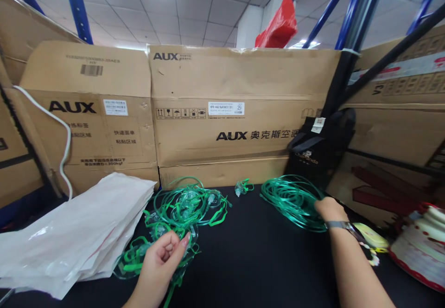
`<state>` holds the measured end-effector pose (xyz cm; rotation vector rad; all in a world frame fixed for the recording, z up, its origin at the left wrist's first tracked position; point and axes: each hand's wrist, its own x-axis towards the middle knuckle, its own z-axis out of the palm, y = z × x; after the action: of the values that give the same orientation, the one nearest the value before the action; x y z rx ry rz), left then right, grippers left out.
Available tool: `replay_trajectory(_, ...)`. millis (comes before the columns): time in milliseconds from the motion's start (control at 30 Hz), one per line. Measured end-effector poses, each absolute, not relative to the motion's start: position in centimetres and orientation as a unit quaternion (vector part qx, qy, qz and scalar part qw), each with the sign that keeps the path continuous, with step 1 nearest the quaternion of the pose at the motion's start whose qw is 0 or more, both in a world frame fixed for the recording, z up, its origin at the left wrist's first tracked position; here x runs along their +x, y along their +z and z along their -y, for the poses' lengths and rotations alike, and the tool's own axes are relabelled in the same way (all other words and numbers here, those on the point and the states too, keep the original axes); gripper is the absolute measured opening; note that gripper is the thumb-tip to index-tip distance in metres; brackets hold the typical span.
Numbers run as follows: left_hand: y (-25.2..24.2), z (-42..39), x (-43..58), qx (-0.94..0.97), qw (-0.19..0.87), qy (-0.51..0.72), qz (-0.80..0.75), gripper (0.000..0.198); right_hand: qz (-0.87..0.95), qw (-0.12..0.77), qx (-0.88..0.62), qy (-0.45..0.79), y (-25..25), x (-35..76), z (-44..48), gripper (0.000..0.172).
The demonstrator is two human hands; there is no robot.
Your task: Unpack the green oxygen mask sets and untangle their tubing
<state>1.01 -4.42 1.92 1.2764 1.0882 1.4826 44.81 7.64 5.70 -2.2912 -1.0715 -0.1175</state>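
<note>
My left hand (160, 262) is closed, fingers curled and thumb against them, over the near part of a heap of clear oxygen masks (189, 201) with green straps. Anything pinched in it is hidden. My right hand (331, 209) is closed at the right edge of a coil of green plastic tubing (292, 203); its fingertips are partly hidden on the far side. A small mask piece with a green strap (243, 187) lies by itself between the heap and the coil. Everything rests on a black tabletop (264, 261).
A stack of white plastic bags (79, 229) lies on the left. Large cardboard boxes (239, 80) form a wall behind. A black bag (320, 145) leans at the back right. A yellow item (370, 236) and a white-and-red container (422, 247) stand right of my wrist.
</note>
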Motion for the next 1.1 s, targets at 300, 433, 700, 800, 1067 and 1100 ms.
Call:
replay_trajectory(300,2.2,4.0,1.1,0.545,0.375,0.588,-0.466,0.047,0.625,0.365,-0.673,-0.154,5.8,32.2,-7.5,0.038)
replay_trajectory(433,2.3,3.6,1.0,0.544,0.408,0.568,-0.464,0.045,0.784,0.324,-0.522,-0.086,3.1,24.0,-6.7,0.029)
replay_trajectory(700,1.8,3.4,1.0,0.566,0.352,0.573,-0.478,0.048,0.884,0.27,-0.38,0.014,-0.1,19.4,-4.5,0.027)
replay_trajectory(800,1.7,3.5,1.2,0.583,0.332,0.564,-0.481,0.045,0.883,0.264,-0.389,-0.006,0.7,20.0,-4.5,0.016)
replay_trajectory(1067,1.8,4.0,1.7,0.6,0.36,0.527,-0.482,0.034,0.796,0.34,-0.501,0.021,1.2,21.7,-5.9,0.028)
replay_trajectory(1100,1.8,4.0,1.6,0.604,0.357,0.526,-0.482,0.035,0.776,0.356,-0.52,0.029,1.0,22.1,-6.4,0.029)
